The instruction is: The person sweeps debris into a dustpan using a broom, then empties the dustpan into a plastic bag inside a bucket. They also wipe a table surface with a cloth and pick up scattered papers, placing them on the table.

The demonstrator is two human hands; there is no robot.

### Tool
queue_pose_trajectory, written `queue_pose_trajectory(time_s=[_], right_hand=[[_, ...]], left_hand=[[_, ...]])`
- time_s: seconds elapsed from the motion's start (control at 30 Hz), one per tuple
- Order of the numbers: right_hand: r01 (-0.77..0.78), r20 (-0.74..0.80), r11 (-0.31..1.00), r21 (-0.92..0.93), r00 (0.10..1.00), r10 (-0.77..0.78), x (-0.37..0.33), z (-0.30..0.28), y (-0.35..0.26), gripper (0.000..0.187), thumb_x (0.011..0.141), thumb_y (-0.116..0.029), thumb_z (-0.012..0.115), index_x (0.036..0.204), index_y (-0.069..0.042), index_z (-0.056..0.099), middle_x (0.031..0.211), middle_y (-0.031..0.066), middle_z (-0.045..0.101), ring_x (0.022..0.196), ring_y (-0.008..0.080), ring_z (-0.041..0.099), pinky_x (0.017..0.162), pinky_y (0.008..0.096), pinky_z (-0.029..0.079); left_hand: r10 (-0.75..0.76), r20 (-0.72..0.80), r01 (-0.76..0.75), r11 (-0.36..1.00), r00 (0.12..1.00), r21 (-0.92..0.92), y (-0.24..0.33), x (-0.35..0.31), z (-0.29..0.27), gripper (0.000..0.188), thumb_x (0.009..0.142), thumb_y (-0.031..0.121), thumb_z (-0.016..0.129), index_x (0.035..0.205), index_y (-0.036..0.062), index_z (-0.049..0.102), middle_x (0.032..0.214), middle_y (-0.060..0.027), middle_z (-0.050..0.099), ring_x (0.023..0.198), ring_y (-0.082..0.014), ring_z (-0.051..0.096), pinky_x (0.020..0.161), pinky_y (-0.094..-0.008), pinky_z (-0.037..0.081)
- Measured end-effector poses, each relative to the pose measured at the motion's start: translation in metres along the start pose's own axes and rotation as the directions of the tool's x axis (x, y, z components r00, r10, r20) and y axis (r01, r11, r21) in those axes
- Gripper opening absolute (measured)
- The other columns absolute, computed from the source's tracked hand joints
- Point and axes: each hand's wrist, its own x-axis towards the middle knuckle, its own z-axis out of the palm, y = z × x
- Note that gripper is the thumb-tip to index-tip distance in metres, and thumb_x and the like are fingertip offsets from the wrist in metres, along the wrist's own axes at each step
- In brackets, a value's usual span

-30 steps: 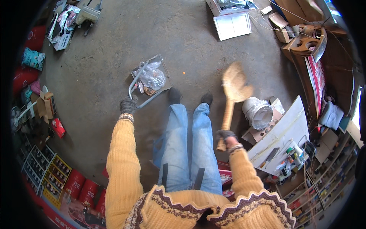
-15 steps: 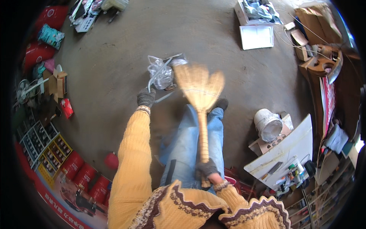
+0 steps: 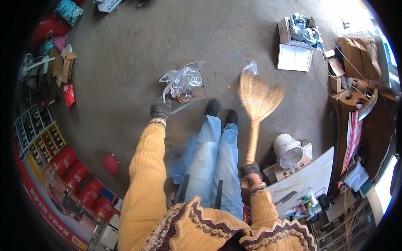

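Observation:
My left hand [image 3: 161, 109], in a dark knitted glove, is closed round the grey tubular handle of a dustpan [image 3: 204, 85]. The pan rests on the floor ahead of my feet. In it lie a crumpled clear plastic bag [image 3: 188, 79] and some brownish debris [image 3: 183, 97]. With my right hand [image 3: 251, 169], also gloved, I grip the lower end of a straw broom [image 3: 253, 129]. Its blurred bristles fan out away from me, right of the dustpan. A small scrap of clear plastic [image 3: 251, 67] is at the bristle tips, and a tiny orange bit [image 3: 228, 87] lies between broom and pan.
To the right stand a white bucket [image 3: 282, 146], a white board [image 3: 305, 175] with tools, and a brown wooden piece of furniture [image 3: 356, 98]. A box of plastic wrap [image 3: 303, 27] is farther off. Red drums [image 3: 75, 178], bottle crates [image 3: 46, 146] and a cardboard box [image 3: 63, 69] line the left.
The broom and my right hand have swung to the right, away from the dustpan. More of the pan and its debris shows. Both my shoes are now in view, and the view has shifted.

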Motion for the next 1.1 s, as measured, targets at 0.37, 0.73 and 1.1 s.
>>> queue_pose_trajectory(time_s=[0.37,0.73,1.1], right_hand=[[-0.126,0.488,0.992,-0.011,0.865,0.115,-0.109,0.055,-0.036,0.015,0.076,-0.014,0.072,0.077,-0.007,0.058,0.060,0.0051,0.059,0.047,0.0173,0.058,0.043,0.0317,0.047],[-0.061,0.272,0.949,-0.309,0.950,0.150,-0.121,-0.121,-0.007,0.029,0.070,-0.013,0.075,0.091,-0.001,0.060,0.069,0.0091,0.064,0.056,0.0178,0.064,0.051,0.0329,0.054],[-0.223,0.449,0.828,0.514,0.893,-0.038,0.010,-0.073,-0.088,0.011,0.083,-0.016,0.067,0.086,-0.009,0.059,0.065,0.0042,0.056,0.050,0.0178,0.054,0.046,0.0301,0.047]], left_hand=[[-0.125,-0.024,0.125,0.992,0.992,0.017,-0.008,0.007,0.003,0.053,0.086,0.048,0.053,0.087,-0.0024,0.070,0.084,-0.0249,0.067,0.084,-0.0374,0.067,0.079,-0.0457,0.052],[-0.163,0.045,0.165,0.985,0.986,-0.058,-0.012,0.014,-0.002,0.035,0.083,0.042,0.059,0.097,0.0120,0.071,0.091,-0.0168,0.069,0.089,-0.0344,0.067,0.079,-0.0434,0.054],[-0.063,-0.091,0.040,0.971,0.994,-0.237,-0.019,-0.015,0.018,0.066,0.076,0.051,0.065,0.123,0.0053,0.057,0.115,-0.0195,0.063,0.107,-0.0304,0.061,0.093,-0.0377,0.048]])
